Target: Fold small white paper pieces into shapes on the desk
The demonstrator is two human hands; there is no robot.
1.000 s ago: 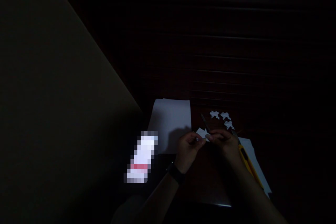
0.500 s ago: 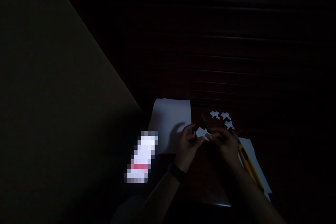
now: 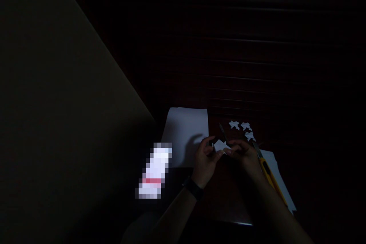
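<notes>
A small folded paper figure [image 3: 220, 145], white with pointed corners, is pinched between my two hands. My left hand [image 3: 204, 162] grips its left side and lower edge with thumb and fingers; a dark band circles that wrist. On the opposite side, my right hand [image 3: 244, 156] has its thumb and fingertips closed on the figure's right end. Just behind the figure, a thin dark pointed tool [image 3: 222, 130] shows; its lower end is hidden near my right fingers, and whether they touch it I cannot tell. Three similar folded paper figures [image 3: 234, 125] lie farther back on the right.
A stack of white paper [image 3: 187, 122] lies on the dark table [image 3: 225, 207], left of my hands. Right of my right forearm, a yellow utility knife [image 3: 268, 171] with its blade out rests by more white paper [image 3: 281, 183]. A bright pixelated patch [image 3: 154, 169] glows at left.
Both hands have shifted very slightly, and the paper figure between them has moved a little to the right. The other things have stayed where they were.
</notes>
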